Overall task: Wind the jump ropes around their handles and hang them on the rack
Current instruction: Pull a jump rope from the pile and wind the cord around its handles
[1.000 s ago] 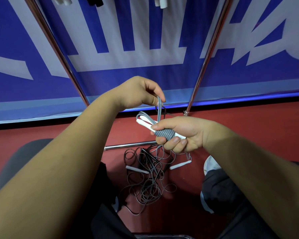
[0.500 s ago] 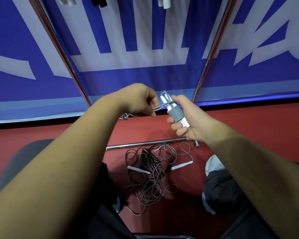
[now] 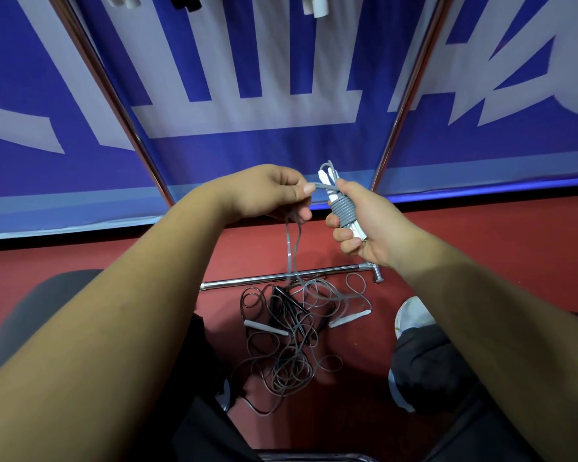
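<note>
While the right hand [image 3: 374, 221] is gripping the white-handled jump rope wound in grey cord [image 3: 345, 211], the left hand [image 3: 267, 191] is pinching its loose strand [image 3: 290, 248], both above the chrome rack bar [image 3: 247, 281].

Rope tangle [image 3: 287, 341] on floor [image 3: 481, 248]; rack bar [image 3: 281, 278] behind

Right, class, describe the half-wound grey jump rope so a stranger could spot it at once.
Below the blue and white banner, the right hand grips white plastic handles with grey cord coiled round them; the left hand pinches its unwound cord. Unlike the loose tangle of ropes on the red floor, it is a tight, neat bundle held in the air.
</note>
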Action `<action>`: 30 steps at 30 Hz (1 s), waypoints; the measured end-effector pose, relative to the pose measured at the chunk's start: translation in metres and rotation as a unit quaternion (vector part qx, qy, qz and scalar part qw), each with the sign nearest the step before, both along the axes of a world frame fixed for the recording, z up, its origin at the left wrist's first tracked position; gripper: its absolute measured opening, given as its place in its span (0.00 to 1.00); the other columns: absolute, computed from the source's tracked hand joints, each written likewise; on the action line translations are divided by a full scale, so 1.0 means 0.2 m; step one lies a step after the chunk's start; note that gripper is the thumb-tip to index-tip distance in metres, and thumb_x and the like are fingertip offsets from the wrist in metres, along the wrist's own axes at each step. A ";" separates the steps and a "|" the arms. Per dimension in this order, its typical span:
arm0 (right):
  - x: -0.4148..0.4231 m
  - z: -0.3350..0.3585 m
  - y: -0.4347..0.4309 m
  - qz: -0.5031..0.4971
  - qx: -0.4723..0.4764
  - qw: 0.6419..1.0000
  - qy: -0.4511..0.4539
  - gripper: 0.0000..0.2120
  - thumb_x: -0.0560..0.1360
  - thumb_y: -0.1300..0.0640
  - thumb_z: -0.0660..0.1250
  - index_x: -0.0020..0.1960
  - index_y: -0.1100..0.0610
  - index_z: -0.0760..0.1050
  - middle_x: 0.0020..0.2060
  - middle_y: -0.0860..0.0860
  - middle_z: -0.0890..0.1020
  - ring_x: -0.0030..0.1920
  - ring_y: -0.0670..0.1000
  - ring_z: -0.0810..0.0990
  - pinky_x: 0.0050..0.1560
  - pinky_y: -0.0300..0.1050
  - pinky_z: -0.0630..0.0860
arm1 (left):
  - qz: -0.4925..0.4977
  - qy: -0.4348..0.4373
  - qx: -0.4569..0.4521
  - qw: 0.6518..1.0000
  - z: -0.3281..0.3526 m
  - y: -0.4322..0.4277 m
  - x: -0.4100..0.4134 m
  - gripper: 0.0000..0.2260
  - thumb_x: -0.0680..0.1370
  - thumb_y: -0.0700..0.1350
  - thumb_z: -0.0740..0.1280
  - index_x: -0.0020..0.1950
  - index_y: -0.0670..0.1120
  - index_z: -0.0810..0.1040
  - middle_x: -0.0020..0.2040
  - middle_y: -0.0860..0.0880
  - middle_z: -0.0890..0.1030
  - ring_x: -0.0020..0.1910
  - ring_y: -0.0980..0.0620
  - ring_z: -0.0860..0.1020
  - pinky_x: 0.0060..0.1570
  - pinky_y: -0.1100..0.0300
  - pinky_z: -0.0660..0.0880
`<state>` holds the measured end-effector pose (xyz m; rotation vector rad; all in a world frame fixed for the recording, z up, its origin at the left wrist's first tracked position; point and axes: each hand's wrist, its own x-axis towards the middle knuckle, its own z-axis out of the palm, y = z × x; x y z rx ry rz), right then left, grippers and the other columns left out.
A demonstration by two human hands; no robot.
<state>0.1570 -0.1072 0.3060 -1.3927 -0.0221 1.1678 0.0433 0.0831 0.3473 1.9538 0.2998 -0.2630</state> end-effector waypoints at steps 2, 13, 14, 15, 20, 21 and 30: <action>0.01 0.01 0.00 -0.005 0.003 1.000 0.003 0.15 0.82 0.41 0.65 0.56 0.53 0.70 0.32 0.52 0.74 0.26 0.47 0.64 0.21 0.37 0.57 | 0.007 -0.015 -0.019 1.000 -0.01 -0.01 0.01 0.11 0.87 0.49 0.64 0.53 0.43 0.79 0.48 0.43 0.87 0.49 0.49 0.84 0.62 0.49 0.79; -0.03 0.06 -0.01 0.025 0.031 0.999 0.024 0.15 0.82 0.45 0.60 0.49 0.57 0.71 0.32 0.51 0.72 0.26 0.46 0.60 0.23 0.36 0.50 | -0.036 0.047 0.223 0.973 -0.07 0.03 0.04 0.05 0.81 0.51 0.74 0.55 0.56 0.89 0.46 0.52 0.88 0.42 0.59 0.79 0.59 0.55 0.78; -0.03 0.07 -0.01 0.035 0.036 0.998 0.026 0.16 0.82 0.44 0.59 0.49 0.58 0.72 0.32 0.51 0.72 0.26 0.46 0.59 0.24 0.37 0.49 | -0.036 0.048 0.232 0.971 -0.08 0.03 0.04 0.06 0.81 0.52 0.74 0.55 0.54 0.89 0.46 0.51 0.88 0.42 0.57 0.79 0.60 0.51 0.79; -0.04 0.07 -0.01 0.045 0.041 0.998 0.031 0.17 0.82 0.44 0.60 0.49 0.57 0.72 0.32 0.51 0.72 0.26 0.45 0.59 0.25 0.37 0.48 | -0.034 0.048 0.236 0.970 -0.08 0.03 0.04 0.06 0.80 0.52 0.75 0.54 0.53 0.89 0.46 0.50 0.88 0.42 0.56 0.78 0.61 0.49 0.79; -0.06 0.09 -0.03 0.141 0.049 0.987 0.060 0.19 0.81 0.41 0.60 0.48 0.57 0.74 0.33 0.51 0.70 0.24 0.44 0.58 0.23 0.36 0.48 | -0.031 0.014 0.220 0.975 -0.08 0.01 0.05 0.02 0.78 0.48 0.77 0.49 0.55 0.89 0.41 0.57 0.87 0.39 0.59 0.81 0.49 0.62 0.78; -0.06 0.08 -0.04 0.166 0.055 0.982 0.066 0.19 0.81 0.41 0.60 0.49 0.58 0.74 0.33 0.51 0.69 0.23 0.44 0.58 0.22 0.36 0.49 | -0.030 0.003 0.220 0.975 -0.08 0.01 0.05 0.02 0.78 0.48 0.78 0.47 0.55 0.88 0.38 0.59 0.86 0.35 0.63 0.80 0.44 0.67 0.76; -0.10 0.09 -0.09 0.329 0.071 0.932 0.136 0.30 0.78 0.42 0.60 0.67 0.65 0.81 0.31 0.51 0.69 0.21 0.43 0.60 0.22 0.33 0.50 | -0.055 -0.041 0.130 0.989 -0.02 0.02 0.00 0.14 0.78 0.31 0.69 0.50 0.49 0.87 0.45 0.49 0.88 0.41 0.57 0.82 0.46 0.59 0.81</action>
